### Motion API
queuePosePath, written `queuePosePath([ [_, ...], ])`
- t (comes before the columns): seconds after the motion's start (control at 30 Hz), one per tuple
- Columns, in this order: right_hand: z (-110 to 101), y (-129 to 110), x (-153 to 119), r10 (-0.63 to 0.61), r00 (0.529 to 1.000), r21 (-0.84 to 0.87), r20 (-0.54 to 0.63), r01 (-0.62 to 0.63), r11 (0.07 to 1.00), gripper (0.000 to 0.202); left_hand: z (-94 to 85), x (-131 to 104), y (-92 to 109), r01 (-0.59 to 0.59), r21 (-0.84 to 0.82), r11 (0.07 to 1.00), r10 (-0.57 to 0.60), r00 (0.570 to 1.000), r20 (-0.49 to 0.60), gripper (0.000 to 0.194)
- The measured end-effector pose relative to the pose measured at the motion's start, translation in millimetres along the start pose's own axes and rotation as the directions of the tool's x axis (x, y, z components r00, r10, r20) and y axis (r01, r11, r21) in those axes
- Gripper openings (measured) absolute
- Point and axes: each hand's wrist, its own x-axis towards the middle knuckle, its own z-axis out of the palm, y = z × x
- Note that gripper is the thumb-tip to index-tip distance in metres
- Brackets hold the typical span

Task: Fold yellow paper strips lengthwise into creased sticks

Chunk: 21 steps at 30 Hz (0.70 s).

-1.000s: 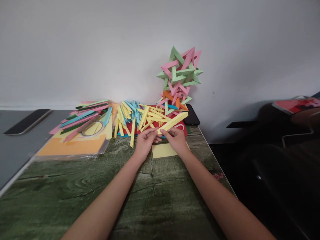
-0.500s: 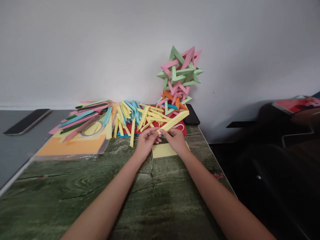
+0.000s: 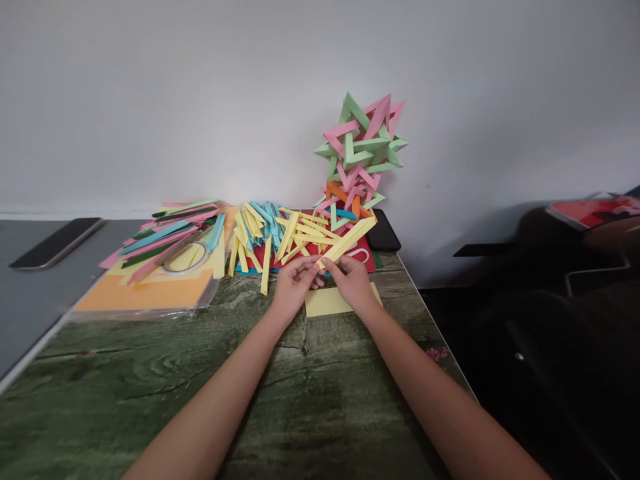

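Between my two hands is a folded yellow paper strip (image 3: 349,240), slanting up and to the right. My left hand (image 3: 296,281) pinches its near end with curled fingertips. Close beside it, my right hand (image 3: 351,279) grips the same end between thumb and fingers. Exactly how the fingertips meet the paper is too small to make out. Below the hands a flat pale yellow paper piece (image 3: 330,301) lies on the green wood-patterned table (image 3: 300,400), partly covered by my right hand. Just beyond are several loose folded yellow strips (image 3: 310,233) on a red sheet.
Behind stands a pink and green paper star model (image 3: 365,143), with a dark phone (image 3: 384,232) beside it. To the left, colored strips (image 3: 173,230) and a tape roll (image 3: 186,259) rest on orange paper (image 3: 145,293). Another phone (image 3: 57,243) lies on a grey surface.
The held yellow strip has tilted slightly, its far end a little lower and further left. Both hands keep their pinch at nearly the same spot.
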Motion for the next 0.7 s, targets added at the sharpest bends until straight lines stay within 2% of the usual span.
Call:
queuePosePath([
  [0.27,1.6,-3.7,-3.5,-0.056,0.997,-0.08,-0.046,0.052,0.995,0.026,0.5,-0.8,-0.7,0.002,0.011,1.0,-0.002,1.0,-0.011,0.031],
  [0.5,1.3,-0.8,-0.3,-0.025,1.0,0.036,0.014,0.024,0.999,0.026,0.8,-0.4,-0.9,0.013,0.029,1.0,-0.012,1.0,-0.019,0.031],
  [0.7,1.5,1.2,-0.8,-0.04,0.999,-0.012,-0.004,0.04,0.999,0.026,0.7,-0.6,-2.0,0.001,0.028,1.0,-0.001,1.0,-0.007,0.031],
])
